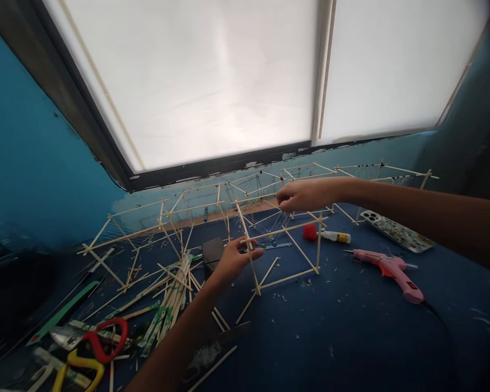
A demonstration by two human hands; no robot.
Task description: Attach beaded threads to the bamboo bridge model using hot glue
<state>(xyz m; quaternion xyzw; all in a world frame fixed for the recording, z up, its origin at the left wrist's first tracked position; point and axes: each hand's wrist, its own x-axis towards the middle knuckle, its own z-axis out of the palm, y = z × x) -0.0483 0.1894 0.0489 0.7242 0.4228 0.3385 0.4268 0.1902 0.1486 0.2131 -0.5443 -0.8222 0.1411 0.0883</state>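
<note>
1. Scissors (106, 343) with red handles lie at lower left, with a yellow-handled tool (79, 370) just below.
2. Loose sticks (169, 299) spread from there toward the middle; the left forearm crosses beside them.
3. A dark box (212, 251) sits just left of the left hand (237, 258), crowding that side.
4. At right lie a pink glue gun (386, 267), a phone (398, 231) and, nearer the centre, a small bottle (335, 236) beside a red cap (309, 232).
5. The lattice (286, 231) of thin sticks stands on the blue table (330, 337), across the middle of the frame, below the window (212, 81). The right forearm hides some of its right part.
6. Its long axis runs left to right, the right end higher in view; a boxy section at centre points toward the viewer.
7. The left hand is at that section's near left post, thumb and fingers partly spread; I cannot tell whether they grip it.
8. The right hand (296, 195), above the section's far side, is curled narrow; its fingertips are hidden, so what it holds, if anything, I cannot tell.
</note>
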